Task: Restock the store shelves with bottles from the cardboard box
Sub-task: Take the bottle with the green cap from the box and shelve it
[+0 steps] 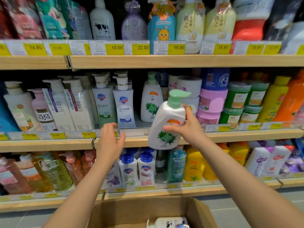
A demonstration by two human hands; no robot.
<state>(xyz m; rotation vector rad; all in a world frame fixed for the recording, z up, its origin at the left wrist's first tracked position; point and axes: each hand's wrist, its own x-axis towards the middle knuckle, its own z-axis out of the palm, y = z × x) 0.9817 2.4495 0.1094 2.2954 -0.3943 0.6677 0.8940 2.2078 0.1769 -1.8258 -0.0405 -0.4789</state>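
Right hand: the right hand (187, 127) is raised in front of the middle shelf (49, 144), its fingers (171, 128) and thumb curled round a white pump bottle (166, 125) with a green pump head and a green leaf print — the bottle leans to the right, its base hanging just below the shelf's front edge.
Left hand: the left hand (110, 140) is lifted beside it at shelf-edge height, fingers spread and relaxed, grasping nothing, palm turned toward the bottle.
Arms: both forearms reach up and forward from the lower corners, over the cardboard box (139, 211).
Open room: on the middle shelf a bare strip of shelf floor shows behind the held bottle, in front of a matching green-capped bottle (151, 102) standing upright further back.
Neighbours: a blue-labelled white bottle (124, 104) stands to the left of that gap; stacked white and pink tubs (210, 104) stand to its right.
Edges: price labels (115, 47) run along the shelf fronts.
Box: open-topped, at the bottom of view, with another white bottle (171, 222) lying inside.
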